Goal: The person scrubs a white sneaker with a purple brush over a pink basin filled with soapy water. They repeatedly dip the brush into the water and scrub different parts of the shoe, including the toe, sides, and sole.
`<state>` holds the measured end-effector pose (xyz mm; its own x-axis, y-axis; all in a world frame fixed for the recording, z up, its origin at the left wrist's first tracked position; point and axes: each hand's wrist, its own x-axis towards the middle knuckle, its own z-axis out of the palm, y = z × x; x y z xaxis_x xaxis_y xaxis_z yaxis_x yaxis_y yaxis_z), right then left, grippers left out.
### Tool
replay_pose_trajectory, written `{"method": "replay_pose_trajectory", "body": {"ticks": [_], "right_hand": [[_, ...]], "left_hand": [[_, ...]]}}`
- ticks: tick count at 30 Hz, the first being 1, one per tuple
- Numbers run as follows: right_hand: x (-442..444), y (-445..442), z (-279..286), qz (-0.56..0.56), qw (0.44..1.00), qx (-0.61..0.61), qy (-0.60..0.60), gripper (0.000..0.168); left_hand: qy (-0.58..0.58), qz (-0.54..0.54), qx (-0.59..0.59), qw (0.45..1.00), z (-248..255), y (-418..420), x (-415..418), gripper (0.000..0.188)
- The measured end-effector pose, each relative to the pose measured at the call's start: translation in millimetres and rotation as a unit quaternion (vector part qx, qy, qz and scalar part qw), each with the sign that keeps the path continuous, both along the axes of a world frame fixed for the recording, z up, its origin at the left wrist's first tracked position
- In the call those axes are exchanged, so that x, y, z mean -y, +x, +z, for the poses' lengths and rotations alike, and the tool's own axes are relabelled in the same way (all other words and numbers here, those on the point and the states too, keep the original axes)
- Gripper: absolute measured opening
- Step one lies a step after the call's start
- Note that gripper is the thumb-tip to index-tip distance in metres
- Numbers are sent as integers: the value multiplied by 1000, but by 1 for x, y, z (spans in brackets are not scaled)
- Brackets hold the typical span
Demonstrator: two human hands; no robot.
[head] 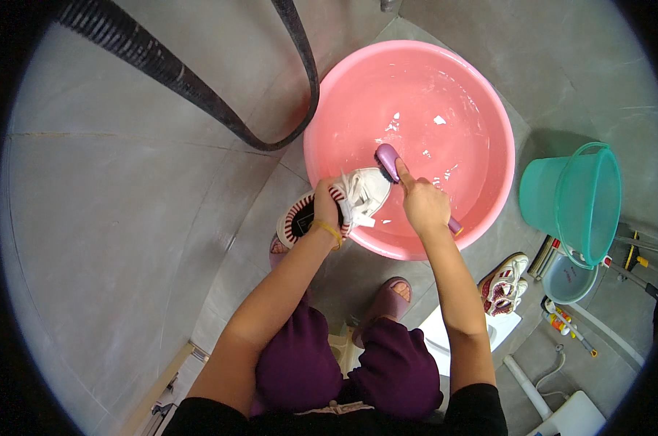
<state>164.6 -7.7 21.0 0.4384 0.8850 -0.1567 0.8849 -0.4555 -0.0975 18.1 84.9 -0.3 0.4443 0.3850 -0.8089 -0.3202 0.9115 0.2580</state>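
Observation:
My left hand (327, 207) grips a white lace-up shoe (366, 188) by its opening, over the near left rim of a large pink basin (405, 71). Red-and-white stripes line the shoe's collar, and its toe points into the basin. In my right hand (424, 204) is a purple scrubbing brush (387, 158), index finger along its back. The dark bristles touch the toe of the shoe. Clear water (416, 120) stands in the basin below both. Part of the brush handle is hidden under my right hand.
A black corrugated hose (198, 103) hangs at the upper left, close to the basin. On the right are a green bucket (547, 191), a pale blue washbowl (568, 280) and a pair of white-and-red shoes (506, 283). Grey tiled walls (116, 191) enclose the left side.

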Motion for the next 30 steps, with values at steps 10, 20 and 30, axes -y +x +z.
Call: {"method": "replay_pose_trajectory", "body": {"ticks": [10,20,30], "right_hand": [[1,23,9,-70,995,7,-64,53],[-12,13,4,32,999,1,-15,55],[-26,-1,7,28,997,-53,-44,51]], "left_hand": [[22,23,83,996,-9,-14,6,56],[14,19,56,998,-21,-16,8,57],[20,19,20,999,-22,-9,4,56]]}}
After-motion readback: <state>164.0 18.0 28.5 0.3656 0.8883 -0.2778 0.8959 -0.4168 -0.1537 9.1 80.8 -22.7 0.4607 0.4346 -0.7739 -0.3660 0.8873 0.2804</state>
